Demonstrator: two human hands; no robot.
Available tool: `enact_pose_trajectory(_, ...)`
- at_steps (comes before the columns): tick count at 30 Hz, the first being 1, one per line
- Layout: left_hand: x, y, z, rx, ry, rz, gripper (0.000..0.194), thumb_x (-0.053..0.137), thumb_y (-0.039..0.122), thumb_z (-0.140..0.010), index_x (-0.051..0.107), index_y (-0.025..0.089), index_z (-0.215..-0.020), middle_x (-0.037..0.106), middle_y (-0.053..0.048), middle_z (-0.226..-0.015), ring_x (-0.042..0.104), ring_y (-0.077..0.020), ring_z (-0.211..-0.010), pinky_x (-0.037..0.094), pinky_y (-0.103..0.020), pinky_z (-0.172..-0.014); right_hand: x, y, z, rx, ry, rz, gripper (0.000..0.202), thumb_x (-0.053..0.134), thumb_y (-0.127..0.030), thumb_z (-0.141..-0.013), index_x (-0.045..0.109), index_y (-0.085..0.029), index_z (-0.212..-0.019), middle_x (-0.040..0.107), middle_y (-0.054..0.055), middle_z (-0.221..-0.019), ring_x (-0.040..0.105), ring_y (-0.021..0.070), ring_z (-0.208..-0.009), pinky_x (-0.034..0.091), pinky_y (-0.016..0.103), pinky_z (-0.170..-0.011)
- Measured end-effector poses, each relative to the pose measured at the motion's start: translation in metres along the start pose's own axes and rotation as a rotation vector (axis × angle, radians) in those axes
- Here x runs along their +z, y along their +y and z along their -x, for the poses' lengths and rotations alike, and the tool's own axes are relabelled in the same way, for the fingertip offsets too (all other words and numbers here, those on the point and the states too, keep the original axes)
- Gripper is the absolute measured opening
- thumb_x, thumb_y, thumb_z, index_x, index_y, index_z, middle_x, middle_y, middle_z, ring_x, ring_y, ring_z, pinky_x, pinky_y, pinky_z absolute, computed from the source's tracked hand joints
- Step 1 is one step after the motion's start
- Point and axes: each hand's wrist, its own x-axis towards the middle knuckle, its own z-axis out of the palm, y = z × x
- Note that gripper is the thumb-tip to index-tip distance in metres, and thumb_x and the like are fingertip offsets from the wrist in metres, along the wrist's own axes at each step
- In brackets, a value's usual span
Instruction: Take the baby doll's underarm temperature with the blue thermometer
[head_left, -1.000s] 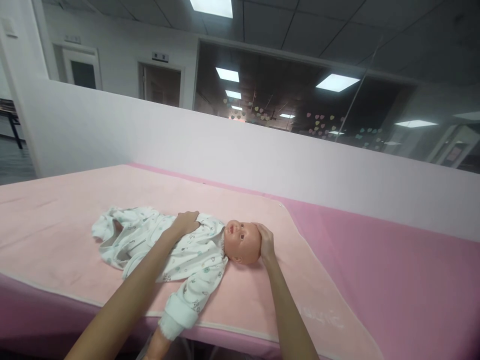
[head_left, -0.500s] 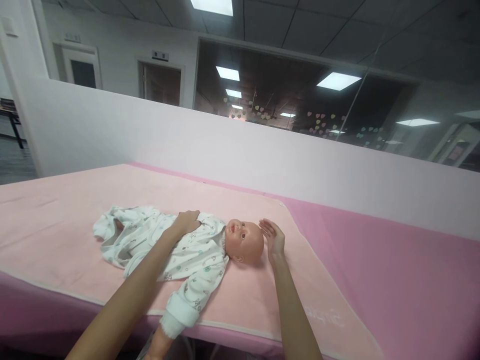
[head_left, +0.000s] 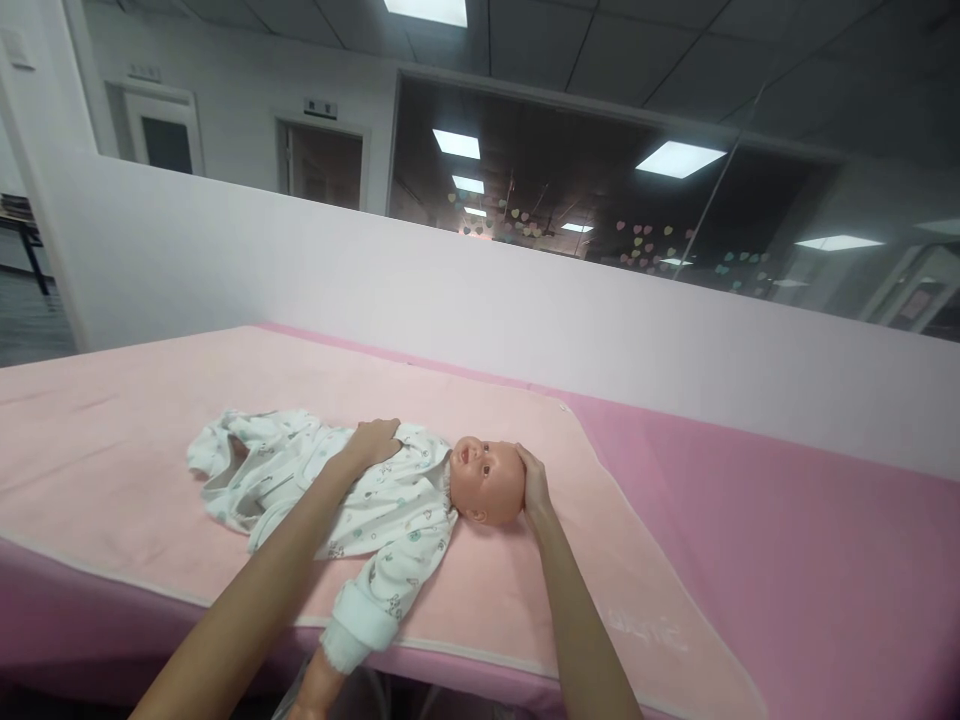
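A baby doll point(head_left: 491, 483) in a white patterned outfit point(head_left: 382, 500) lies on its back across a peach mat point(head_left: 150, 380), its head to the right. On the doll's chest rests my left hand point(head_left: 376, 443), open, with the fingers lying over the cloth. Against the crown of the doll's head is my right hand point(head_left: 535, 481), open and cupped, its fingertips partly hidden behind the head. One sleeved arm of the doll hangs over the near edge of the mat.
Beneath the mat is a pink cover point(head_left: 787, 500), showing at the right and along the front. A white low wall point(head_left: 450, 290) runs behind it, with a large window above. A dark table point(head_left: 26, 235) stands at the far left.
My right hand has moved left, from just beside the doll's head to touching its crown. My left hand and the doll stay in place.
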Motion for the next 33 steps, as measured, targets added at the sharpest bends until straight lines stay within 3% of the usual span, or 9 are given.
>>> enact_pose_trajectory(7, 0.000, 0.000, 0.000, -0.003, 0.001, -0.004, 0.033, 0.038, 0.022, -0.076, 0.051, 0.016, -0.105, 0.061, -0.014, -0.110, 0.058, -0.0271, -0.098, 0.042, -0.035, -0.080, -0.002, 0.001, -0.003, -0.059, 0.093, 0.001, 0.020, 0.064, -0.036, -0.062, 0.068, -0.017, -0.068, 0.070, 0.002, -0.077, 0.063, 0.0191, -0.079, 0.048, 0.026, -0.073)
enact_pose_trajectory(14, 0.000, 0.001, 0.000, -0.011, 0.001, -0.007, 0.034, 0.038, 0.023, -0.076, 0.050, 0.015, -0.107, 0.061, -0.014, -0.109, 0.058, -0.0272, -0.098, 0.042, -0.036, -0.080, 0.005, -0.003, 0.005, 0.167, -0.138, -0.037, 0.038, 0.052, -0.045, -0.070, 0.069, -0.011, -0.078, 0.070, 0.012, -0.086, 0.064, 0.0276, -0.086, 0.049, 0.036, -0.077)
enact_pose_trajectory(21, -0.001, 0.001, 0.001, -0.014, 0.002, -0.012, 0.033, 0.039, 0.022, -0.075, 0.051, 0.016, -0.105, 0.062, -0.013, -0.109, 0.058, -0.0263, -0.098, 0.042, -0.035, -0.079, 0.003, 0.002, 0.002, 0.097, -0.074, -0.017, 0.034, 0.055, -0.043, -0.069, 0.068, -0.012, -0.074, 0.070, 0.010, -0.083, 0.064, 0.0262, -0.083, 0.049, 0.036, -0.075)
enact_pose_trajectory(24, 0.000, 0.001, 0.001, -0.017, 0.005, -0.012, 0.033, 0.039, 0.022, -0.075, 0.052, 0.017, -0.105, 0.062, -0.013, -0.108, 0.058, -0.0260, -0.097, 0.043, -0.034, -0.079, -0.004, 0.003, -0.004, 0.019, 0.043, -0.017, 0.025, 0.062, -0.039, -0.065, 0.067, -0.016, -0.073, 0.070, 0.005, -0.080, 0.064, 0.0225, -0.079, 0.048, 0.032, -0.074)
enact_pose_trajectory(28, 0.000, 0.000, 0.000, -0.014, 0.004, -0.013, 0.033, 0.038, 0.022, -0.075, 0.052, 0.016, -0.105, 0.062, -0.014, -0.109, 0.058, -0.0272, -0.098, 0.042, -0.036, -0.079, -0.015, 0.003, -0.012, -0.037, 0.218, -0.042, 0.027, 0.061, -0.039, -0.066, 0.066, -0.019, -0.083, 0.069, 0.003, -0.092, 0.061, 0.0195, -0.094, 0.046, 0.027, -0.078)
enact_pose_trajectory(31, 0.000, 0.000, 0.000, -0.010, 0.006, -0.012, 0.033, 0.038, 0.022, -0.075, 0.052, 0.015, -0.105, 0.061, -0.015, -0.109, 0.058, -0.0276, -0.098, 0.042, -0.036, -0.079, -0.013, 0.005, -0.009, -0.008, 0.206, -0.038, 0.027, 0.059, -0.040, -0.067, 0.066, -0.018, -0.083, 0.069, 0.005, -0.093, 0.060, 0.0215, -0.097, 0.046, 0.028, -0.080)
enact_pose_trajectory(33, 0.000, 0.000, 0.000, -0.012, 0.008, -0.013, 0.033, 0.039, 0.022, -0.075, 0.052, 0.016, -0.105, 0.062, -0.014, -0.108, 0.058, -0.0273, -0.098, 0.042, -0.036, -0.080, -0.006, 0.004, -0.003, 0.078, 0.091, -0.040, 0.031, 0.057, -0.042, -0.068, 0.067, -0.016, -0.081, 0.070, 0.008, -0.089, 0.062, 0.0247, -0.092, 0.048, 0.032, -0.078)
